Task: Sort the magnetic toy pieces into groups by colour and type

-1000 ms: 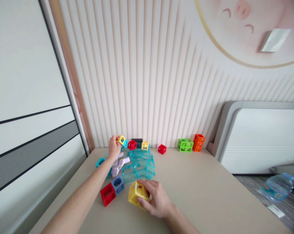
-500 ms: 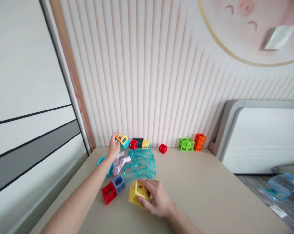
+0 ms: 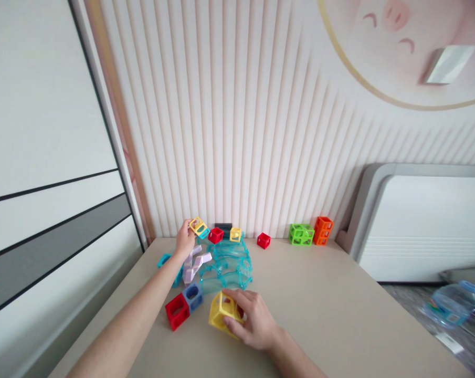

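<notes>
My left hand [image 3: 185, 239] reaches to the far side of the beige table [image 3: 319, 310] and grips a small yellow hollow cube [image 3: 198, 226] joined to a teal piece, held just above the pile. My right hand [image 3: 250, 317] is closed on a larger yellow hollow cube [image 3: 222, 313] that rests tilted on the table near me. Between the hands lies a heap of clear teal curved track pieces [image 3: 227, 262] with pale lilac pieces [image 3: 193, 263]. A red cube [image 3: 176, 312] and a blue cube [image 3: 192, 296] sit joined beside the large yellow one.
Against the slatted wall stand a small red cube [image 3: 215, 235], a small yellow cube [image 3: 234, 234], a dark block [image 3: 223, 227], another red cube [image 3: 263, 240], a green frame block [image 3: 301, 234] and an orange one [image 3: 322, 230]. A white padded unit [image 3: 426, 226] stands right; a clear bag [image 3: 453, 303] lies on the floor.
My left hand opened slightly around the small yellow cube half a second ago, then closed on it again. My right hand and its yellow cube have barely moved.
</notes>
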Available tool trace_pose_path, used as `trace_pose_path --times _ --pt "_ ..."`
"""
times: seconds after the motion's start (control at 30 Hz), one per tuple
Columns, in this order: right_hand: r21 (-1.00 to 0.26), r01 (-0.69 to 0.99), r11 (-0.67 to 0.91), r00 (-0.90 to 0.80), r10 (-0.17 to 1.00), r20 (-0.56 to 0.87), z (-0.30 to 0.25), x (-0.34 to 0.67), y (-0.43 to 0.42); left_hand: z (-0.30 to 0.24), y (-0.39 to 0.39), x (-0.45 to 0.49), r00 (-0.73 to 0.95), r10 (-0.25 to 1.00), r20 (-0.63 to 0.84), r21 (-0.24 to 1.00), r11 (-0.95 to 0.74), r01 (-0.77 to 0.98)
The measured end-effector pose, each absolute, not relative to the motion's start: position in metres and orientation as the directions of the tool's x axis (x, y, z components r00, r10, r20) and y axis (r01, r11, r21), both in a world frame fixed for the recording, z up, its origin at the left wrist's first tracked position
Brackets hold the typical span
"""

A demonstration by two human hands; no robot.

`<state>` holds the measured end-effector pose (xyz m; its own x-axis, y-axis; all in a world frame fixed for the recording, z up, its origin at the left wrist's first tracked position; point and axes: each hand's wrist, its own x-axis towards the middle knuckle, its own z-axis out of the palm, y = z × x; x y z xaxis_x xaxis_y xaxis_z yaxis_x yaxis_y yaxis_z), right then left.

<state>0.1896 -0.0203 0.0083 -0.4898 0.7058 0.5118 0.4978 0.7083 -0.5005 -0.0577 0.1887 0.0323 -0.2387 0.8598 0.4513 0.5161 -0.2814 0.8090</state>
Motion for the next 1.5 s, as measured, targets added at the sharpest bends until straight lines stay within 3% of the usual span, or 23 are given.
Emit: trace_pose_path --times 0.67,1.07,1.5 --pt "-0.5 0.51 0.7 -0.508 0.714 0.482 0.01 0.188 -0.021 0.039 0.178 -0.046 -0.124 0.875 0.468 0.723 -0.299 0.623" --pt "-0.489 0.515 0.704 -0.519 0.71 0.476 0.011 0.189 -0.022 0.037 0.181 -0.043 -0.241 0.792 0.561 0.693 -0.291 0.66" --pt "-0.493 0.52 0.697 -0.521 0.717 0.464 0.011 0.189 -0.021 0.037 0.187 -0.043 -0.391 0.694 0.604 0.748 -0.324 0.58"
